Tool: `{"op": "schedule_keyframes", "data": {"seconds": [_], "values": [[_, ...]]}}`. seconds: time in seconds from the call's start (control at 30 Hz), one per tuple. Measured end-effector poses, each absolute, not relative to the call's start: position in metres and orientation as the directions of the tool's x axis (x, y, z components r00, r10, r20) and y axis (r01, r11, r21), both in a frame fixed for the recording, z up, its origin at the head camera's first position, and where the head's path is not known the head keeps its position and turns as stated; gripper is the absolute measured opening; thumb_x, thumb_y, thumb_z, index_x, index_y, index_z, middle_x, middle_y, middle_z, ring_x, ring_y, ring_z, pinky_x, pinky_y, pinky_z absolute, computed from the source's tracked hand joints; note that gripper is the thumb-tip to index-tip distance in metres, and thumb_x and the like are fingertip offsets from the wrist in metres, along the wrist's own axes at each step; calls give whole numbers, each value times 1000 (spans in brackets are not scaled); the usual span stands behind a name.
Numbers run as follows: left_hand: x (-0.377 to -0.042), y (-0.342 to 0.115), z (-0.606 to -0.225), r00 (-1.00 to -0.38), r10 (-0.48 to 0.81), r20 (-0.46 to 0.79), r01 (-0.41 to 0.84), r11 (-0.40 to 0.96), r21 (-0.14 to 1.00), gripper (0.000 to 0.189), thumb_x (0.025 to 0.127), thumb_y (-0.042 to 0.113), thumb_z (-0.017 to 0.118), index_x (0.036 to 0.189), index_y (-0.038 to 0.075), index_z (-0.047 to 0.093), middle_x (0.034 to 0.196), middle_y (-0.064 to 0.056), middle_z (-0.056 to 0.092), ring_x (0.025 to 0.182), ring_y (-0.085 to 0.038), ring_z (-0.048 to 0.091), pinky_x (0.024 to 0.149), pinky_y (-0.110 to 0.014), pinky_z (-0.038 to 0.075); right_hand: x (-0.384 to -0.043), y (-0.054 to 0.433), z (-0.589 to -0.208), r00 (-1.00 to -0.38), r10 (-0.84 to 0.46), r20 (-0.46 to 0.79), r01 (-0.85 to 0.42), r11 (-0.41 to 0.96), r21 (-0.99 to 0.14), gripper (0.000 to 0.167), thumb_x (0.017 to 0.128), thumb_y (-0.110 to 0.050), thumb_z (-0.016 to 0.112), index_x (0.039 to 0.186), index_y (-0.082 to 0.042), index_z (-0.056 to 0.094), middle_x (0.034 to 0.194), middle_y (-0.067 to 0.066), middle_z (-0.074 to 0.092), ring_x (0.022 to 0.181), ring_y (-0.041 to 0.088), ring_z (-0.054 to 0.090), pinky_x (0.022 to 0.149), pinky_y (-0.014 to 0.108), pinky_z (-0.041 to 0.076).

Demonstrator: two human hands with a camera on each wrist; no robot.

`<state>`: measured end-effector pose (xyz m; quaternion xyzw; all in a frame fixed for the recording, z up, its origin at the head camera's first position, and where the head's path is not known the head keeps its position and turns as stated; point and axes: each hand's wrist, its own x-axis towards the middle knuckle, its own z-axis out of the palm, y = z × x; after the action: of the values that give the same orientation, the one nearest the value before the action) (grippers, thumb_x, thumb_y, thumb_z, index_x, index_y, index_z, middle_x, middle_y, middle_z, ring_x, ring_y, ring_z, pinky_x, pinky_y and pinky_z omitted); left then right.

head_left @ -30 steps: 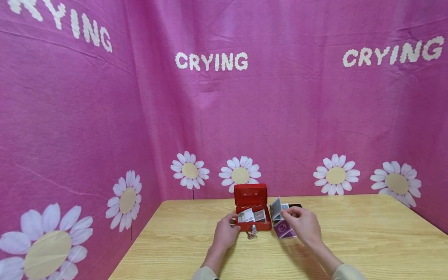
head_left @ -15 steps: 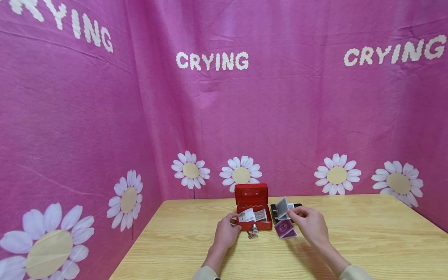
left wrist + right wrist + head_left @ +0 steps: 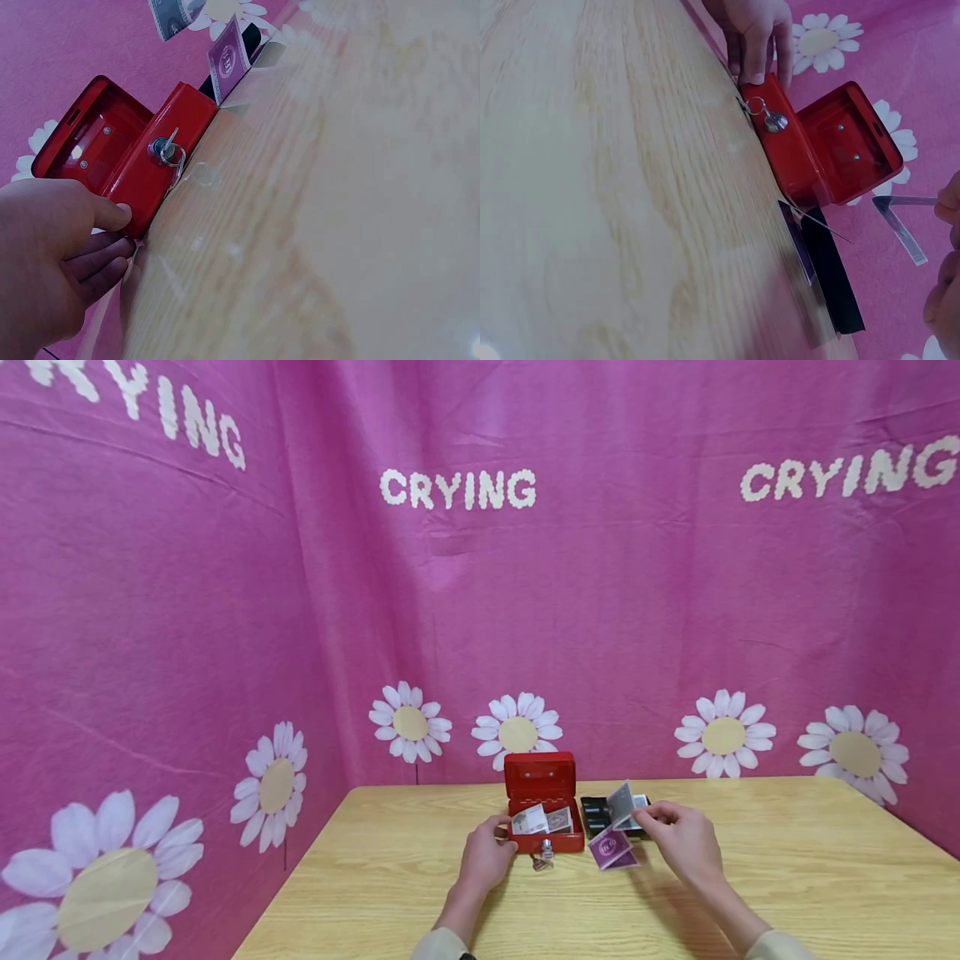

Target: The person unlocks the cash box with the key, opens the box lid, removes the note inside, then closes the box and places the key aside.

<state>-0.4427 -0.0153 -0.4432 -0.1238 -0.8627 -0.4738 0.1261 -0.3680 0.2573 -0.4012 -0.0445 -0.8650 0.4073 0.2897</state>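
A small red cash box (image 3: 567, 842) stands on the table with its lid up and banknotes (image 3: 530, 819) inside. My left hand (image 3: 486, 856) grips its left front corner; in the left wrist view the thumb (image 3: 112, 215) lies on the front face. Keys (image 3: 538, 862) hang from the lock at the front. My right hand (image 3: 684, 843) pinches a folded grey banknote (image 3: 620, 803) above a black coin tray (image 3: 594, 817) beside the box. A folded purple banknote (image 3: 606, 848) stands tent-like at the tray's front edge.
Another grey-white banknote (image 3: 640, 802) shows at the tray's right, partly behind the right hand. The wooden table (image 3: 390, 877) ends at a pink curtain (image 3: 600, 635) with daisies and lettering, which hangs behind and along the left.
My right hand has moved to the right with the folded grey banknote, uncovering more of the black tray and the purple banknote. My left hand keeps its place on the cash box.
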Motion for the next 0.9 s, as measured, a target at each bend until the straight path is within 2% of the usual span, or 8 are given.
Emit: {"op": "schedule_keyframes", "data": {"seconds": [0.43, 0.9], "values": [[-442, -15, -443, -935, 92, 342, 338, 525, 781, 39, 87, -2, 68, 125, 0, 63, 100, -12, 70, 87, -18, 65, 79, -39, 55, -366, 270, -403, -821, 306, 482, -159, 688, -708, 17, 88, -29, 71, 86, -13, 76, 63, -5, 54, 57, 6, 43, 53, 26, 34], [-444, -15, -444, -935, 101, 339, 341, 516, 786, 39, 87, -2, 67, 126, 0, 63, 99, -12, 70, 86, -17, 64, 78, -38, 55, -365, 281, -409, -828, 309, 467, -138, 696, -705, 16, 87, -28, 70, 87, -13, 77, 64, -5, 59, 60, 6, 47, 56, 26, 36]]}}
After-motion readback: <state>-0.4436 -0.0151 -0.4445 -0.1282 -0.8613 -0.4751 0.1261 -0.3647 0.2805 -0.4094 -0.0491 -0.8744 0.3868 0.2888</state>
